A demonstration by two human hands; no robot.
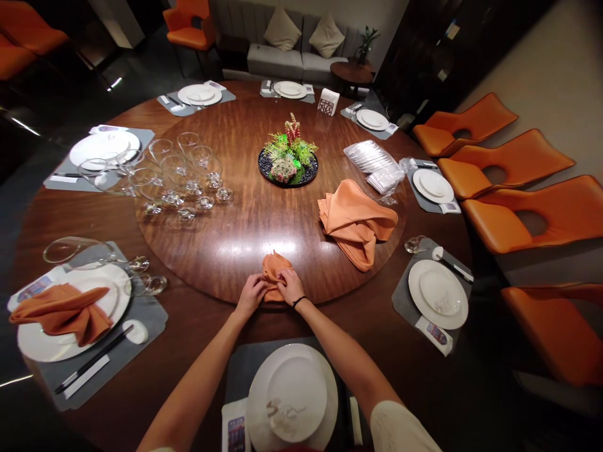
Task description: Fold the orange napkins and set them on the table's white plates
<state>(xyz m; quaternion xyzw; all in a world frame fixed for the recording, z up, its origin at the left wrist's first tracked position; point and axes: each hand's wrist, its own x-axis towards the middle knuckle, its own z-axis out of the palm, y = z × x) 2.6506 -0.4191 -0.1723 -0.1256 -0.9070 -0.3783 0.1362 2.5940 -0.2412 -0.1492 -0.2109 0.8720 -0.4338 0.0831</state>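
Note:
An orange cloth napkin [276, 263], bunched and partly folded, lies near the front edge of the round wooden turntable [264, 220]. My left hand [253, 293] grips its left side with bent fingers. From the right, my right hand [289, 286], with a dark band at the wrist, pinches the napkin's middle. A pile of orange napkins [357, 220] rests on the turntable to the right of my hands. Directly below my forearms is a place setting with stacked white plates [298, 395] on a grey placemat [240, 362].
Several wine glasses [181, 176] crowd the turntable's left side. A plant centrepiece [288, 157] occupies the middle, with plastic-wrapped packets [372, 160] to its right. At the left setting, a folded orange napkin [66, 311] sits on plates beside glasses lying on their sides. Orange chairs [532, 213] line the right.

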